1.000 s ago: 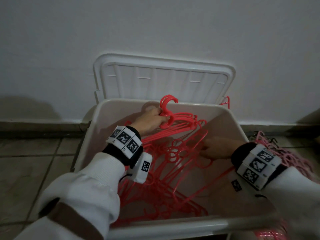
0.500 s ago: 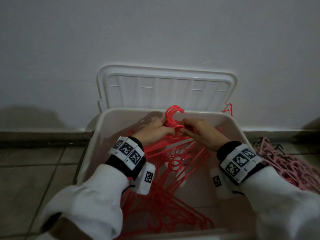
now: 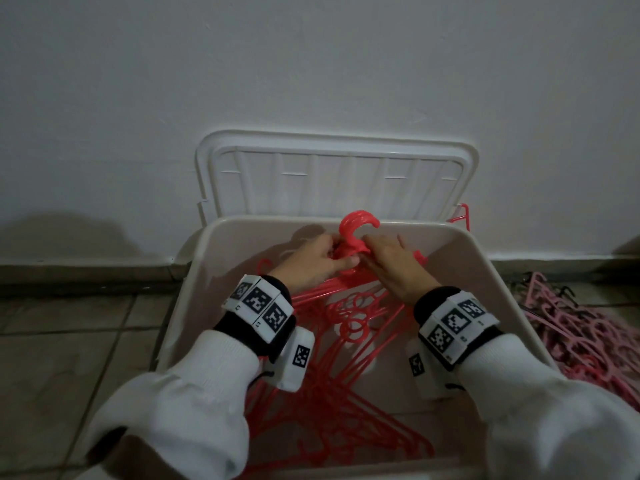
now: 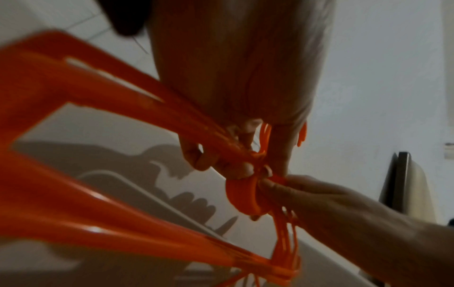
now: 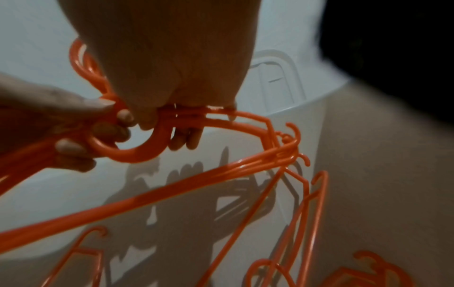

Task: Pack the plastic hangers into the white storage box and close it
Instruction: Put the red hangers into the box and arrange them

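A bundle of red plastic hangers lies inside the white storage box, their hooks rising near the box's far wall. My left hand grips the bundle just below the hooks from the left. My right hand grips the same necks and top bars from the right, touching the left hand. In the left wrist view the left hand curls round the hangers. In the right wrist view the right hand wraps the hangers. The box lid stands open against the wall.
A heap of pink hangers lies on the tiled floor right of the box. One red hanger tip pokes up behind the box's far right corner. The white wall is close behind the lid. Tiled floor extends to the left.
My right hand has moved from the middle of the bundle up to the hooks and now grips beside my left hand. The left hand has kept its hold.
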{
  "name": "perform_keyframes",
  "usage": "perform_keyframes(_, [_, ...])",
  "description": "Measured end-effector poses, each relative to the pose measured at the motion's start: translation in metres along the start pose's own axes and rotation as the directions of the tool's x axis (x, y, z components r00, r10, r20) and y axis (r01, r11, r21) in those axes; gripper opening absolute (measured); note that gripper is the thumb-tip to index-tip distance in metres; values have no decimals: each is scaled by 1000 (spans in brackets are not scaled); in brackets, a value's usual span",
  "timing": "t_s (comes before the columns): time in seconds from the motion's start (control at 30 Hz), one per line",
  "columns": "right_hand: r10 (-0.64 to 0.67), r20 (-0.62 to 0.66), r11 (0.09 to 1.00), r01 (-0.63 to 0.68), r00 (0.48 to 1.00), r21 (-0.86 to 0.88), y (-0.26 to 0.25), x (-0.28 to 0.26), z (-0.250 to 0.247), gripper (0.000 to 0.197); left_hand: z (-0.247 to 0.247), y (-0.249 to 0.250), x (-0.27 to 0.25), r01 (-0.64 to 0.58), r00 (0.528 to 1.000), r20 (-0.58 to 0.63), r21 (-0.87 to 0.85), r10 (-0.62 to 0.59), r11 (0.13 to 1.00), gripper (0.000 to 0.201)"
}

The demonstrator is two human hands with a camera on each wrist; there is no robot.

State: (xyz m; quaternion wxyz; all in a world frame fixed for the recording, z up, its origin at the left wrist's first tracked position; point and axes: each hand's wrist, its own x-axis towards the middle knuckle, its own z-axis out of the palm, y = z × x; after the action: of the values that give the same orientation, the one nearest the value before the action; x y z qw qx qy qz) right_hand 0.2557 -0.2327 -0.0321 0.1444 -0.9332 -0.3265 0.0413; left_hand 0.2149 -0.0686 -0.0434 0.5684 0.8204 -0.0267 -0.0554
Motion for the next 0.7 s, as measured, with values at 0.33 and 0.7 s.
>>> perform_keyframes(0.33, [39, -76, 992, -29, 996, 127, -6, 13, 13, 20, -7, 3, -6, -5, 974, -166, 666, 155, 745, 34])
perform_keyframes(0.7, [174, -163, 985, -169, 971, 46, 35, -3, 19, 21, -26, 0, -11, 136, 959, -271, 701, 86, 700, 34])
